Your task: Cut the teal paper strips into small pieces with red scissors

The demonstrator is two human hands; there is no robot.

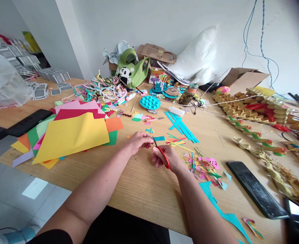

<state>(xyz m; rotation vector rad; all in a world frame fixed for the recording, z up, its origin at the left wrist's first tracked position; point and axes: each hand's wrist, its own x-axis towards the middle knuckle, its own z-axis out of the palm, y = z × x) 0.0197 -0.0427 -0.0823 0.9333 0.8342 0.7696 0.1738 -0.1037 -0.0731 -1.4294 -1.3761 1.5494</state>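
Note:
Red-handled scissors (164,158) are in my right hand (171,157), its fingers closed around the handles. Their dark blades point up and left, toward the fingertips of my left hand (139,142). Those left fingers are pinched together; whatever they hold is too small or hidden to make out. Just past the blades is a short blue paper strip (160,138); I cannot tell whether it is touched or lies on the table. Tiny blue and yellow paper bits (149,130) lie beyond my hands, and thin coloured strips (176,139) lie to their right.
Coloured paper sheets (75,135) are piled at left. Long blue strips (181,127), paper scraps (202,167) and a black phone (257,189) lie at right. Behind are pipe cleaners (101,88), a green panda bag (134,73), a jar (188,95) and egg-carton pieces (251,108).

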